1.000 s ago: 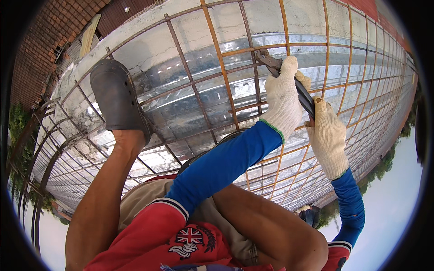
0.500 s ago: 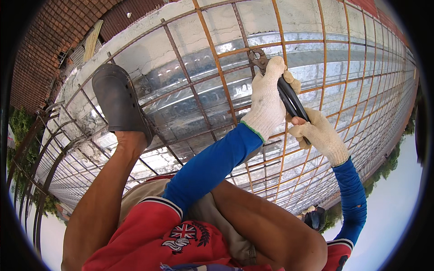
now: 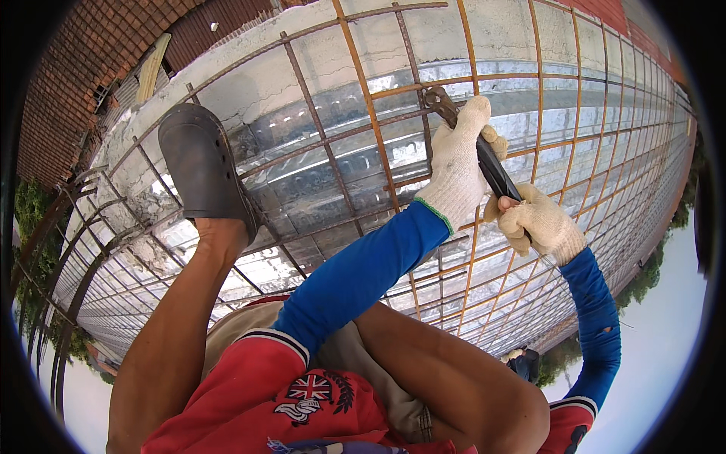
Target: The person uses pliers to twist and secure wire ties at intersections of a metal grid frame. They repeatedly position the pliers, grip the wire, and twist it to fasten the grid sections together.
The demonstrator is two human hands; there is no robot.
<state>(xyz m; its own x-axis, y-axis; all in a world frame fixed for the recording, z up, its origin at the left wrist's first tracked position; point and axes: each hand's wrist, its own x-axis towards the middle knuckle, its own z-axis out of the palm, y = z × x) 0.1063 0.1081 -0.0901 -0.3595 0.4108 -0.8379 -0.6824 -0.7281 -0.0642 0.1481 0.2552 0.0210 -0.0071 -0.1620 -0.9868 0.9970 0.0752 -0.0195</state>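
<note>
A pair of end-cutting pincers with a rusty metal head (image 3: 441, 103) and dark handles (image 3: 498, 175) slants across a crossing of the steel bars. Around its upper part, close to the head, my left hand (image 3: 458, 155) is closed, in an off-white knit glove. My right hand (image 3: 546, 218), gloved alike, grips the lower handle ends, with a bare fingertip poking out. The pincers' jaws look drawn together against the rebar grid (image 3: 386, 94); whether any wire is between them is too small to see.
Ribbed metal decking (image 3: 302, 129) lies under the grid, beside a pale concrete edge (image 3: 249, 72). My foot, in a dark clog (image 3: 203, 163), rests on the bars at left. Bent bar ends (image 3: 83, 219) stick up at far left, near tiled roofs (image 3: 83, 60). Another person (image 3: 523, 365) is partly visible behind.
The pincers' handles have come together, and the head has turned slightly at the bar crossing. Both hands have shifted a little to the right.
</note>
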